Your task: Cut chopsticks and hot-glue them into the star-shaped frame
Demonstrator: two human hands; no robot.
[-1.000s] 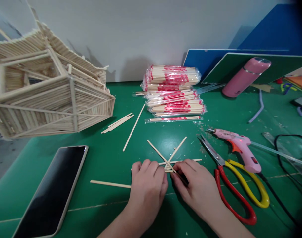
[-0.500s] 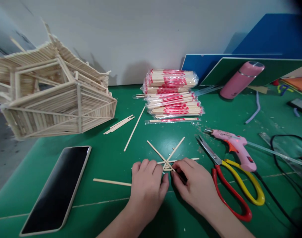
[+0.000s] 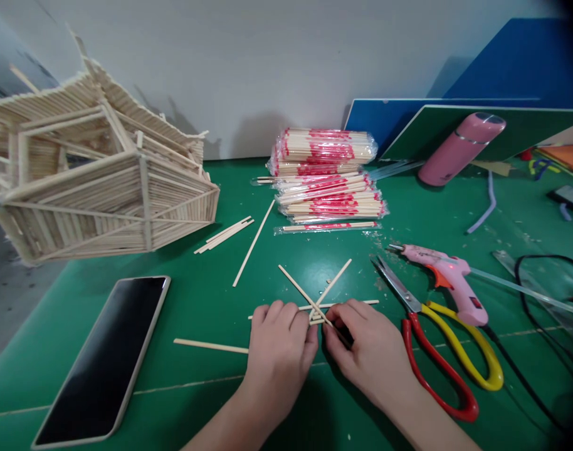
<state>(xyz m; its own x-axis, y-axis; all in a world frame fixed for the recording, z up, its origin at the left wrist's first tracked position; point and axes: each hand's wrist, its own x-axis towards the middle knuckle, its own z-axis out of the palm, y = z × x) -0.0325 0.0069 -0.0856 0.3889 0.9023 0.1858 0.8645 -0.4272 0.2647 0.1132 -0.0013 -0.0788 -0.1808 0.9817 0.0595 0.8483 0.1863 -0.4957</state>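
Several wooden chopsticks (image 3: 298, 287) lie crossed on the green table, their crossing point between my two hands. My left hand (image 3: 279, 338) is closed over the left part of the crossed chopsticks, its fingers curled down and its thumb tucked in. From the right, my right hand (image 3: 366, 341) pinches the lower ends of the crossed chopsticks near the crossing; its fingertips are partly hidden. Another chopstick (image 3: 209, 345) runs out to the left from under my left hand. Beyond the hands rest a single loose chopstick (image 3: 253, 244) and a few shorter sticks (image 3: 225, 235).
A large stick-built model (image 3: 145, 200) stands at the left, with a phone (image 3: 103, 360) in front. Wrapped chopsticks (image 3: 324, 181) are piled by the wall. To the right lie scissors (image 3: 411, 300), a pink glue gun (image 3: 449, 275) with its cord, and a pink bottle (image 3: 460, 150).
My left thumb has drawn in slightly against the fingers. The crossed chopsticks and my right hand look almost unmoved; the view has shifted a little.
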